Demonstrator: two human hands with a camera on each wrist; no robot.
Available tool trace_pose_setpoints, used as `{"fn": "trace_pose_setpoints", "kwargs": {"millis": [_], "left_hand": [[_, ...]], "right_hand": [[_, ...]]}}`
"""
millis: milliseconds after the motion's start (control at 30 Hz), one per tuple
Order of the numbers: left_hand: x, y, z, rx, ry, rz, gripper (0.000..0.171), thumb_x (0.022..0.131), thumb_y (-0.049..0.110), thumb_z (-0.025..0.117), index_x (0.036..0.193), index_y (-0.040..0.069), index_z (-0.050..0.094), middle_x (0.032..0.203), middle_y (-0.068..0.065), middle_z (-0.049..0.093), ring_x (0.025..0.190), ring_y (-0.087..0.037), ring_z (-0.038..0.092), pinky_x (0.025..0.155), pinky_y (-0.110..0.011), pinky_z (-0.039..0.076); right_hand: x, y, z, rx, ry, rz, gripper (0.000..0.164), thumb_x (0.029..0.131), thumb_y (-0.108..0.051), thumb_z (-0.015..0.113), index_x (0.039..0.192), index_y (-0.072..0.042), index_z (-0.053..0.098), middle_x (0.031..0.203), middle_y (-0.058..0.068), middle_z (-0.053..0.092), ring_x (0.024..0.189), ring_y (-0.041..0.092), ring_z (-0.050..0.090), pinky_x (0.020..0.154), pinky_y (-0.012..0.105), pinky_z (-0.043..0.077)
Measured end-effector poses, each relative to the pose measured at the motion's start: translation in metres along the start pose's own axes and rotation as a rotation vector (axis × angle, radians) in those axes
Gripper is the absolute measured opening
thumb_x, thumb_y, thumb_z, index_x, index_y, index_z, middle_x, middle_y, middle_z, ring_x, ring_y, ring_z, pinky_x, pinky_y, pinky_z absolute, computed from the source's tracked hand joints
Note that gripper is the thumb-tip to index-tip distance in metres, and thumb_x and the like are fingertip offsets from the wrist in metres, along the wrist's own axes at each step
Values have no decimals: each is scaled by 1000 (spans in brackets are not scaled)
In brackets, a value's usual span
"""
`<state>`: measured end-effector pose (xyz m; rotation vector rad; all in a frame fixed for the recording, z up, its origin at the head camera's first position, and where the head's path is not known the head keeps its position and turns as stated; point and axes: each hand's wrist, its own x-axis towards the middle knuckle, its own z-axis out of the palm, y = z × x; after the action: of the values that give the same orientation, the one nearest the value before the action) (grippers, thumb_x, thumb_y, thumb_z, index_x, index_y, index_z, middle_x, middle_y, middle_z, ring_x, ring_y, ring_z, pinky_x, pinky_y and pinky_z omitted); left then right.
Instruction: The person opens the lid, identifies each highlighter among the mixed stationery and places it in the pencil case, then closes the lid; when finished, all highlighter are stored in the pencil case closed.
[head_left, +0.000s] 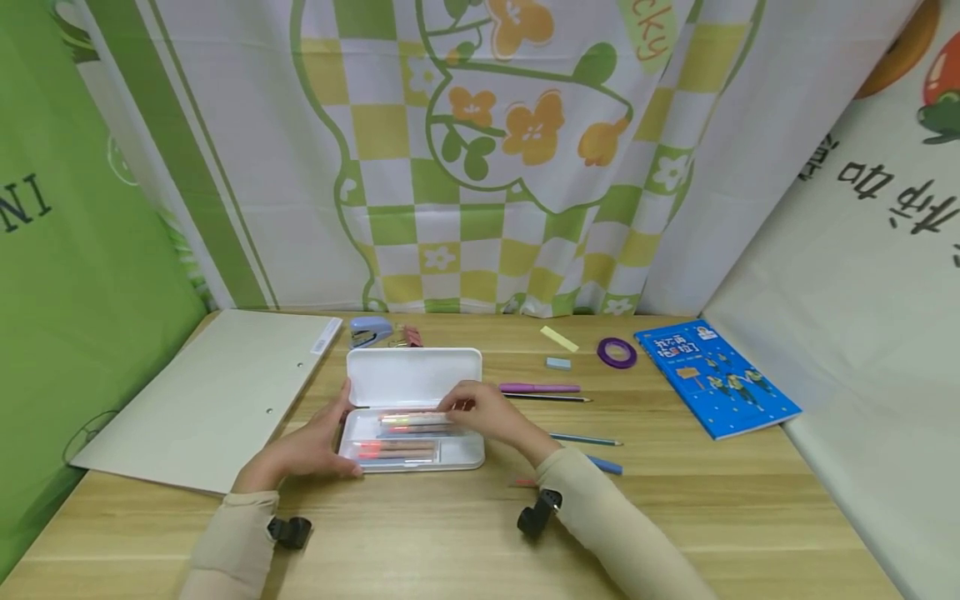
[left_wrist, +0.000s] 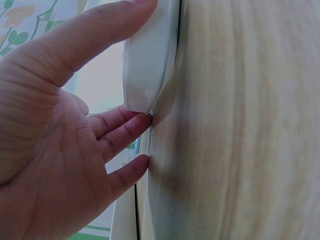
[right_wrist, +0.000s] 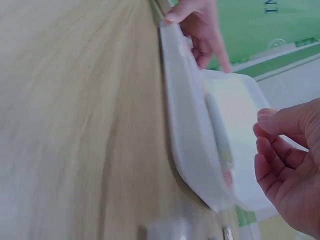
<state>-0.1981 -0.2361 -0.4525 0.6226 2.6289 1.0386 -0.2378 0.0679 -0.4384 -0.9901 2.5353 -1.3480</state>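
A white pencil case lies with its lid raised on the far side. Inside are several pens and pencils, some in a clear inner tray. My left hand spans the case's left end, thumb along the near edge. In the left wrist view, straight fingers touch its corner. My right hand is over the right part of the case. The right wrist view shows that hand with curled fingers, thumb tip against index finger, and nothing visible between them.
Right of the case lie a purple pen, pencils, a light-blue eraser, yellow strip and purple tape roll. A blue book is farther right. Behind stands a stapler; a large board lies left.
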Motion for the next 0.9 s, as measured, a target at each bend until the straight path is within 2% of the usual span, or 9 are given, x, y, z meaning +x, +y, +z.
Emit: {"fn": "trace_pose_setpoints", "kwargs": {"millis": [167, 300, 433, 567, 700, 900], "left_hand": [[0, 0, -1, 10, 15, 17, 134, 67, 31, 85, 146, -4, -18, 135, -30, 37, 129, -44, 28, 106, -60, 18], [0, -1, 0, 6, 15, 11, 134, 67, 31, 85, 146, -3, -18, 135, -30, 37, 129, -43, 28, 107, -59, 18], [0, -2, 1, 4, 12, 6, 134, 67, 31, 85, 146, -3, -18, 135, -30, 37, 129, -43, 28, 107, -59, 19], [1, -2, 2, 0, 9, 4, 134, 67, 31, 85, 146, -2, -18, 135, -29, 36, 129, -43, 28, 107, -59, 18], [2, -1, 1, 4, 9, 10, 134, 67, 31, 85, 146, -2, -19, 135, -30, 37, 129, -44, 28, 107, -60, 18], [1, -1, 1, 9, 13, 6, 134, 67, 31, 85, 146, -3, -18, 135, -30, 37, 129, -44, 28, 107, -59, 18]], "right_hand": [[-21, 3, -19, 129, -4, 52, 13, 88, -6, 64, 97, 2, 70, 93, 8, 66, 80, 10, 55, 71, 23, 47], [-40, 6, -33, 258, -7, 70, 18, 89, -7, 64, 101, 6, 68, 98, 14, 65, 84, 14, 60, 74, 25, 51], [-60, 9, -45, 329, -3, 105, 19, 88, -6, 65, 102, 7, 66, 100, 21, 65, 85, 12, 62, 76, 25, 52], [-81, 16, -54, 322, -28, 119, 20, 88, -6, 64, 103, 9, 65, 103, 25, 64, 88, 11, 62, 78, 24, 51], [-103, 26, -59, 283, -83, 136, 22, 87, -3, 64, 104, 11, 64, 103, 25, 63, 90, 17, 62, 79, 24, 51], [-126, 29, -60, 247, -121, 305, 20, 84, -4, 68, 102, 4, 67, 101, 16, 65, 90, 18, 59, 78, 25, 49]]}}
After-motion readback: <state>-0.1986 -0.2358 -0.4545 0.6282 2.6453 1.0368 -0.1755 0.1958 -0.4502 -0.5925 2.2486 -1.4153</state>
